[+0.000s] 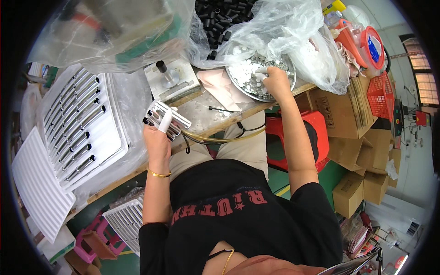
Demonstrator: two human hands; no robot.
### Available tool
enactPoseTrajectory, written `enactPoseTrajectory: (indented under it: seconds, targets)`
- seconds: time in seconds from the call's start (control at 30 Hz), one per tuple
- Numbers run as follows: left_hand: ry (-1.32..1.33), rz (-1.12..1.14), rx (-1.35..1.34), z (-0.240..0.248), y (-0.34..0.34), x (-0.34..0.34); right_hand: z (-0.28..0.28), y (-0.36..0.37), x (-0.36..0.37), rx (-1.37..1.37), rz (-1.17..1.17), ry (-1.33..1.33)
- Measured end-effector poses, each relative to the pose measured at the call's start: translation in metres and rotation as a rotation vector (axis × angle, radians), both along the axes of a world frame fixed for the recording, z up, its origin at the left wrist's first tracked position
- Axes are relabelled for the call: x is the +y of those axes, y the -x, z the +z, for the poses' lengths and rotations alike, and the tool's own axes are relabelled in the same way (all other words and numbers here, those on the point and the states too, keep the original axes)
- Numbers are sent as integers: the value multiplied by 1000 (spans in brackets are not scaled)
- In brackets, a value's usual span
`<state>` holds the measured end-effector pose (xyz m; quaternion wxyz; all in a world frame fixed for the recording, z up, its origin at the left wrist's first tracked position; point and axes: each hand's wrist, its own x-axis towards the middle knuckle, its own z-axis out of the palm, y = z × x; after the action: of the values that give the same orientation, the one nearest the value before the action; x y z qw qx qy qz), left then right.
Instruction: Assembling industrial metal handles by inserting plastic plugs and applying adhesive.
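My left hand (157, 137), a white cover on one finger, is closed around a bundle of shiny silver tubes (175, 120), some with black ends. It is held over the near edge of the workbench. My right hand (277, 84) reaches into a round metal tray (291, 68) filled with small white and silver-grey round pieces (245, 73). Its covered fingertips are drawn together down at the pieces; whatever they pinch is too small to make out. Between my hands stands a metal block fixture (183, 85) with a black-topped post (161, 67).
Rows of silver tubes (82, 119) with black ends lie on a white ribbed tray at left. Black caps (217, 23) fill a plastic bag (293, 23) behind the metal tray. A slim black tool (221, 109) lies near the bench edge. A red stool (321, 137) and cardboard boxes (341, 107) stand at right.
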<state>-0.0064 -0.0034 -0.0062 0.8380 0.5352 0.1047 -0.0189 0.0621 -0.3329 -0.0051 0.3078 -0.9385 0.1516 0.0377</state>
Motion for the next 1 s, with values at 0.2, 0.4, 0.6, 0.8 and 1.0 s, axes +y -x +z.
enactPoseTrajectory:
  seconds: [0.2, 0.4, 0.6, 0.8, 1.0]
  targets:
    - [91, 2, 81, -2, -2, -4, -28, -1, -3, -219, 147, 271]
    - [156, 79, 117, -3, 0, 15, -11, -2, -8, -137, 67, 75]
    - [216, 71, 125, -8, 0, 16, -17, 2, -13, -126, 171, 281]
    - [266, 110, 169, -6, 3, 12, -2, 1, -3, -84, 77, 15]
    - [267, 97, 178, -11, -1, 14, -9, -10, 3, -92, 86, 116]
